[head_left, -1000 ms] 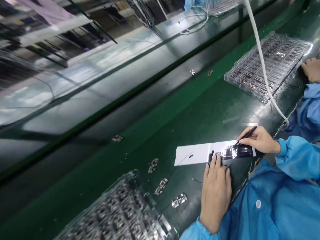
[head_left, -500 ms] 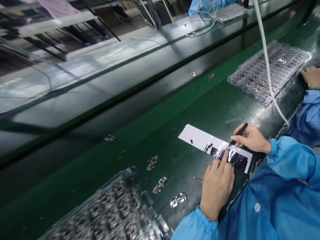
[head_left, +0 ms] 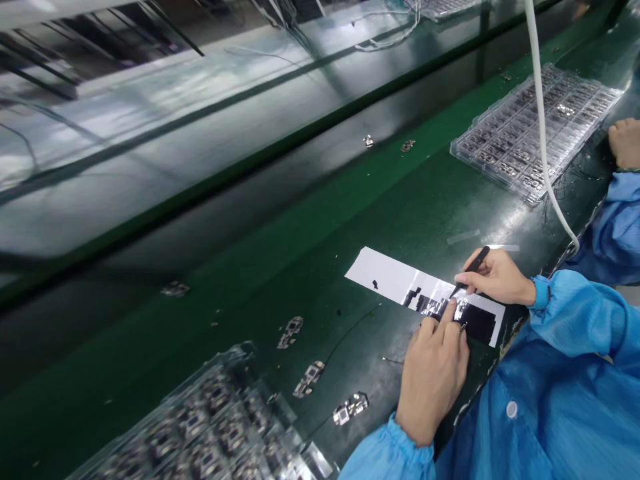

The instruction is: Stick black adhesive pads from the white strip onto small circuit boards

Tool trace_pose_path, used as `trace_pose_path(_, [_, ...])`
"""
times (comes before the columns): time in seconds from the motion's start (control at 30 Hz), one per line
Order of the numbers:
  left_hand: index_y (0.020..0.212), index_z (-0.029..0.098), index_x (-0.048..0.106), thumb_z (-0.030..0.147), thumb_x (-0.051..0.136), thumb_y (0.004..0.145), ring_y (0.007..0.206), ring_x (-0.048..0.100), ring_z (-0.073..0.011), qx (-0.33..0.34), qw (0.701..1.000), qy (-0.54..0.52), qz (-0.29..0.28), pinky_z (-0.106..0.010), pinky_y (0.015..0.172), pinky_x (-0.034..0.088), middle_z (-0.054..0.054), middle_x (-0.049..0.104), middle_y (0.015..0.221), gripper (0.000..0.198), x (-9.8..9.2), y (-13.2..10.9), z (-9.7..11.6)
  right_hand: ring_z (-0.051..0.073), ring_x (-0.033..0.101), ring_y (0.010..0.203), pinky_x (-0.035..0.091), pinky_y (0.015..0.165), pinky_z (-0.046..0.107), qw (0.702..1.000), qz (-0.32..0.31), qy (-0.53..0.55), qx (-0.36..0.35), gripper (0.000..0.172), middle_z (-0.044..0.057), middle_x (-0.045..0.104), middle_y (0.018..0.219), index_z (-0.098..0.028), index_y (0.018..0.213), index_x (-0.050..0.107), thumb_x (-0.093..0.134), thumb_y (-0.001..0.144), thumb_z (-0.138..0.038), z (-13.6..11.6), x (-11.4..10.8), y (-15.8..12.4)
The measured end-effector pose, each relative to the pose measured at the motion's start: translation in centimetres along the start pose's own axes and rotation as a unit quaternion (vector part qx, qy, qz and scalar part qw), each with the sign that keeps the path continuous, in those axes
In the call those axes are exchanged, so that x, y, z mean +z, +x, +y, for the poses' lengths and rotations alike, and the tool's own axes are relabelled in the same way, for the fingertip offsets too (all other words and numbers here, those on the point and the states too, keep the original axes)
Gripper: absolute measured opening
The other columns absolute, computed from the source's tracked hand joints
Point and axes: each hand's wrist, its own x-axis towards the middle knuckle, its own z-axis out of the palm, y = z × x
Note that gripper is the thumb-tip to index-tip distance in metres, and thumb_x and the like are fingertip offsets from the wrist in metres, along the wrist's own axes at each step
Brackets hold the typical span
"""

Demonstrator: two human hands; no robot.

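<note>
My right hand [head_left: 500, 275] is closed round black tweezers [head_left: 473, 268], their tips down on a white backing sheet [head_left: 385, 270] bearing black stickers [head_left: 477, 321]. Across the sheet's lower edge lies my left hand [head_left: 434, 377], its index finger stretched onto the stickers near the tweezer tips. The other fingers curl under. A small shiny piece [head_left: 463, 327] shows at those fingertips, and a thin black cable [head_left: 394, 361] comes out from beneath the hand. What it holds is mostly hidden. One small black sticker [head_left: 375, 285] sits apart on the sheet's left part.
Several small circuit boards [head_left: 351, 408] lie loose on the green bench [head_left: 270, 260]. A clear tray [head_left: 240, 350] of boards stands at the lower left, another tray [head_left: 540, 133] at the upper right. A white cable [head_left: 541, 127] hangs at right, near another person's hand [head_left: 625, 143].
My view has shifted slightly, so the boards and near tray appear further left. The tweezer tips have moved slightly towards my left index fingertip. Both hands otherwise keep their places on the sheet.
</note>
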Motion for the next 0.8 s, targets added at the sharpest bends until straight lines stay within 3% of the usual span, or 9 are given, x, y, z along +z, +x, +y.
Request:
trace_pose_path(0.4, [0.077,0.017,0.056,0.017,0.047,0.087,0.069,0.051,-0.0205,-0.012,0.999,-0.046,0.005,-0.037,0.062,0.05,-0.014,0.063,0.121,0.014,0.0,-0.1,-0.1,0.011,0.059,0.042,0.045,0.039,0.019,1.0,-0.01,0.025,-0.003,0.034,-0.002,0.058,0.05,-0.014,0.065,0.056,0.078,0.06,-0.038,0.1,0.0,-0.1])
trace_pose_path(0.53, [0.077,0.018,0.059,0.02,0.048,0.088,0.071,0.055,-0.0196,-0.067,0.984,-0.165,0.011,-0.036,0.064,0.049,-0.012,0.064,0.12,0.016,-0.5,-0.2,-0.3,0.012,0.059,0.04,0.046,0.038,0.019,0.998,-0.007,0.057,-0.008,0.036,-0.002,0.058,0.045,-0.013,0.067,0.057,0.078,0.061,-0.041,-0.4,-0.6,0.2])
trace_pose_path(0.6, [0.08,0.018,0.062,0.026,0.051,0.088,0.071,0.058,-0.018,-0.168,0.946,-0.275,0.044,-0.032,0.063,0.049,-0.011,0.069,0.107,0.016,-1.1,-0.3,-0.7,0.012,0.059,0.039,0.047,0.038,0.019,0.996,-0.008,0.082,-0.014,0.038,-0.001,0.059,0.044,-0.013,0.068,0.056,0.078,0.06,-0.042,-1.0,-0.9,0.6])
trace_pose_path(0.63, [0.081,0.018,0.064,0.03,0.053,0.087,0.067,0.058,-0.0167,-0.234,0.911,-0.334,0.062,-0.029,0.059,0.048,-0.009,0.071,0.093,0.018,-1.4,-0.4,-1.0,0.012,0.059,0.038,0.047,0.037,0.019,0.995,-0.011,0.093,-0.019,0.039,-0.001,0.06,0.044,-0.013,0.068,0.056,0.079,0.059,-0.043,-1.5,-1.0,0.8])
trace_pose_path(0.73, [0.083,0.014,0.068,0.04,0.061,0.081,0.049,0.049,-0.011,-0.389,0.761,-0.515,0.07,-0.022,0.046,0.042,-0.002,0.061,0.057,0.027,-2.1,-0.2,-1.8,0.012,0.059,0.037,0.047,0.036,0.019,0.992,-0.04,0.115,-0.034,0.039,0.0,0.061,0.044,-0.013,0.068,0.054,0.078,0.06,-0.043,-2.7,-0.8,1.5])
trace_pose_path(0.8, [0.084,0.012,0.068,0.039,0.069,0.074,0.046,0.047,-0.0083,-0.418,0.663,-0.619,0.041,-0.02,0.043,0.041,-0.001,0.061,0.057,0.029,-2.2,0.1,-2.2,0.012,0.059,0.038,0.047,0.036,0.018,0.989,-0.077,0.122,-0.033,0.039,-0.001,0.061,0.044,-0.013,0.067,0.054,0.079,0.06,-0.042,-3.3,-0.2,1.8])
